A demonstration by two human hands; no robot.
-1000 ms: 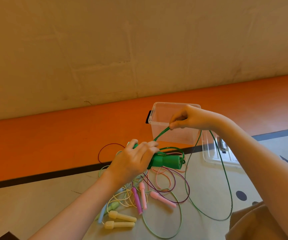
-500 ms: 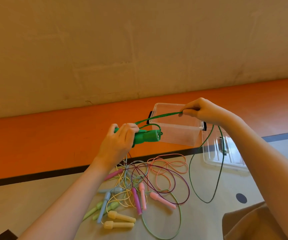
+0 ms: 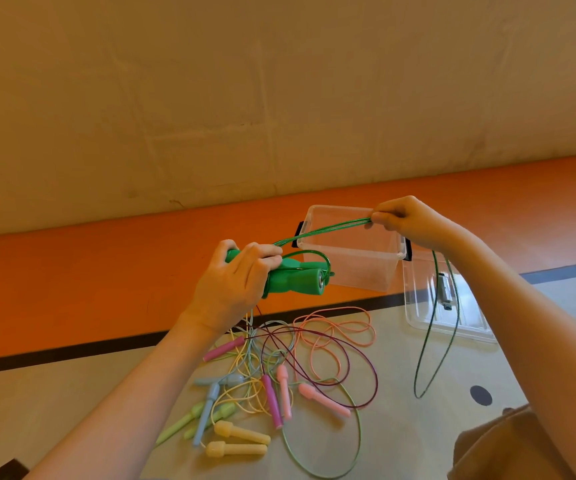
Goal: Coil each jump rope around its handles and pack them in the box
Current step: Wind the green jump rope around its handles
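My left hand (image 3: 234,282) grips the two green handles (image 3: 293,280) of a jump rope, held together in the air. The green rope (image 3: 324,230) runs taut from the handles up to my right hand (image 3: 408,220), which pinches it above the clear plastic box (image 3: 352,268). The rest of that rope hangs from my right hand in a long loop (image 3: 435,341) down to the floor. Below my left hand lies a tangle of other jump ropes (image 3: 279,372) with pink, yellow, blue and pale green handles.
The box's clear lid (image 3: 428,306) lies flat on the floor right of the box. An orange floor band (image 3: 72,289) and a black line run behind the ropes. A brown cloth (image 3: 508,445) is at the bottom right, a dark round spot (image 3: 480,394) near it.
My left hand has lifted the green handles up off the rope pile. My right hand has moved up and to the right, pulling the green rope taut over the box.
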